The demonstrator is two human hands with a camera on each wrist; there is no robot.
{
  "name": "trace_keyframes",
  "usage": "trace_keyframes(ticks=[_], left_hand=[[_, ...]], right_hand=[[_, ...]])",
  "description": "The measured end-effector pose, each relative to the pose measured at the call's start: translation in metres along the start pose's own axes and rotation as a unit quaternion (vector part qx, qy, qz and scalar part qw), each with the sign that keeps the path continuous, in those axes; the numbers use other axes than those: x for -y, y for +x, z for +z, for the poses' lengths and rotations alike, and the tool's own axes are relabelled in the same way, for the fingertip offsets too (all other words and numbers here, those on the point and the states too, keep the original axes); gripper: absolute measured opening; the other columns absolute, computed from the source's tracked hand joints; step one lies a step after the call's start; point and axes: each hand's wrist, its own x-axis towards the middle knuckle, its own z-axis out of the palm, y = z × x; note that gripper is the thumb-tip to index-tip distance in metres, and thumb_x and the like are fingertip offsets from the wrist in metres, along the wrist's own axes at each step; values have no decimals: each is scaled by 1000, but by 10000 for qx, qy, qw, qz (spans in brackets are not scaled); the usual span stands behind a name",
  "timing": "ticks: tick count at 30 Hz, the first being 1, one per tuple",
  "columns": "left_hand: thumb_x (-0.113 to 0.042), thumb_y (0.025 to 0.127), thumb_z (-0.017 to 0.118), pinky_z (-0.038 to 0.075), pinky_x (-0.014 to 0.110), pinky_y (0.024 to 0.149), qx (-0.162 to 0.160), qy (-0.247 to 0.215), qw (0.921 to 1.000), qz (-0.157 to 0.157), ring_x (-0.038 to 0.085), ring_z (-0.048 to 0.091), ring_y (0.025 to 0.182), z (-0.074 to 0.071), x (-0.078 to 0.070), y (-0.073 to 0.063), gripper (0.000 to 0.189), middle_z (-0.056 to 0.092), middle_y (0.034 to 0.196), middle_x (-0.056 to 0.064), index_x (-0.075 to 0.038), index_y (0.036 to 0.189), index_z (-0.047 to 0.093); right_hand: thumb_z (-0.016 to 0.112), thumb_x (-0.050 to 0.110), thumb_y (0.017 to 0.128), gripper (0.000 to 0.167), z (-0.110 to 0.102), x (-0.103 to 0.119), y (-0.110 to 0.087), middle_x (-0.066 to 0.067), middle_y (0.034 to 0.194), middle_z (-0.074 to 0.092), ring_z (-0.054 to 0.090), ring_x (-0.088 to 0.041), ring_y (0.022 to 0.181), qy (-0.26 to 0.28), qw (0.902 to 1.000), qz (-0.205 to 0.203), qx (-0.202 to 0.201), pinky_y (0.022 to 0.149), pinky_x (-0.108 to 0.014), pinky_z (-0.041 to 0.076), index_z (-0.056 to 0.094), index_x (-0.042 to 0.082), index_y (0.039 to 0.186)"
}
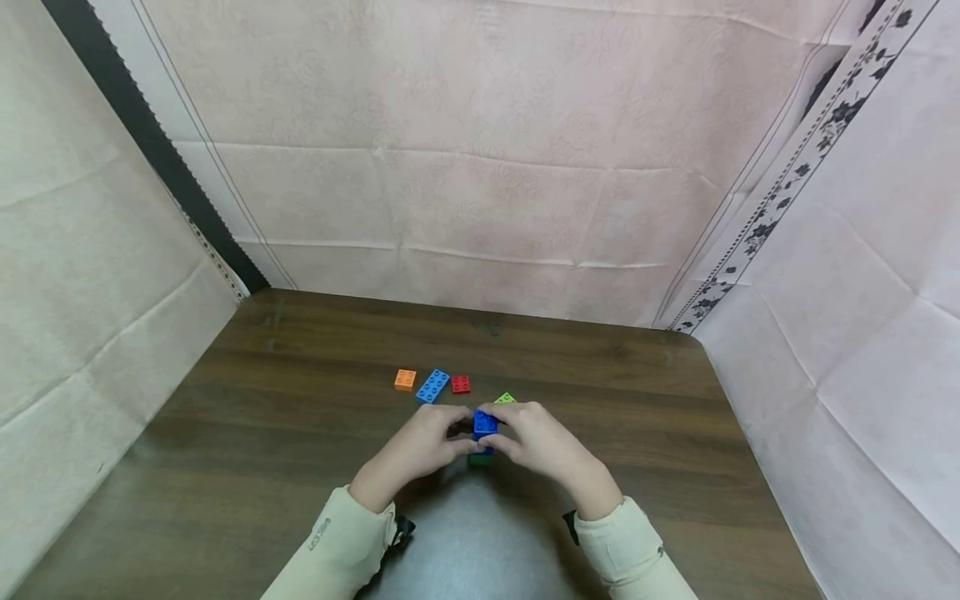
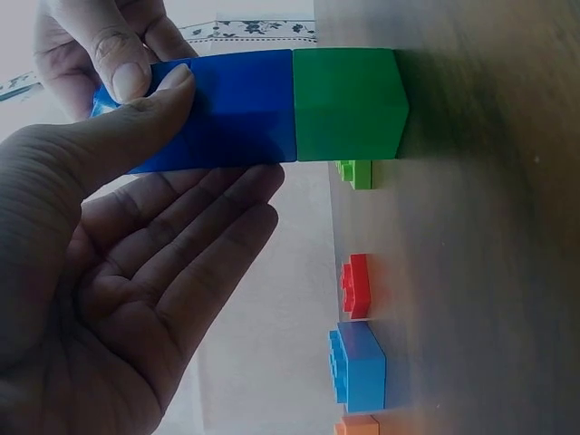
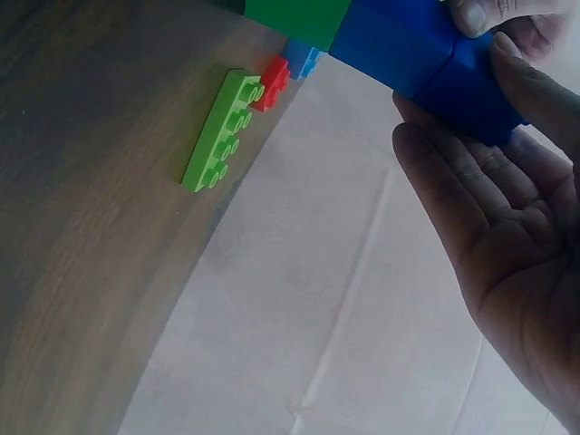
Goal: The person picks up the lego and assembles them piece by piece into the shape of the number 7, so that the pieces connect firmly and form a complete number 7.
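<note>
A tower of building bricks stands on the table between my hands. At its foot is a green brick (image 2: 349, 104), with a dark blue brick (image 3: 390, 45) directly on top of it. Another dark blue brick (image 1: 485, 423) tops the tower, its studs facing up in the head view; a seam between the blue bricks shows in the right wrist view. My left hand (image 1: 426, 437) pinches the upper blue part between thumb and fingers from the left. From the right, my right hand (image 1: 542, 440) grips it the same way. Fingers partly cover the top brick in both wrist views.
Beyond the hands lie an orange brick (image 1: 405, 380), a light blue brick (image 1: 432, 386) and a red brick (image 1: 461, 384). A lime green brick (image 3: 217, 136) lies behind the right hand. Pale cloth (image 1: 465, 200) hangs past the wooden table's (image 1: 322, 333) far edge and sides.
</note>
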Motion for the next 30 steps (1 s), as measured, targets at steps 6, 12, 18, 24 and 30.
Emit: trace_keyframes(ticks=[6,12,18,24,30], left_hand=[[-26,92,76,57,38,88,51,84,9999,-24,16,69,96,-2,-2,1,26,72,107,-1,-12,114,72],[-26,92,76,57,39,88,100,125,9998,-96,14,68,95,-3,-5,1,25,72,107,-1,-13,113,72],[-26,92,76,57,38,87,68,137,9998,-99,14,68,94,-3,-5,1,25,73,106,-1,-13,113,72],[-26,93,75,57,38,87,28,38,9999,-120,17,69,97,-1,-2,0,26,73,107,0,-11,114,71],[-27,93,75,57,37,87,-5,-43,10000,-59,13,69,96,0,0,0,27,73,108,-2,-12,115,71]], right_hand=[[73,21,94,35,0,0,0,1,114,72,67,-8,99,22,10000,39,-3,89,-30,56,66,10,127],[72,21,94,35,1,-3,-1,1,116,71,67,-9,103,273,9996,79,-15,92,-31,55,67,9,127],[72,22,95,36,3,-7,-2,2,117,71,67,-8,107,435,9990,87,-89,93,-29,53,66,11,128],[72,22,95,37,4,-7,-2,2,118,71,66,-9,108,507,9986,90,-87,94,-33,53,66,10,129],[73,21,94,36,3,-9,-2,2,117,71,66,-9,108,589,9982,98,-75,94,-35,54,67,11,128]])
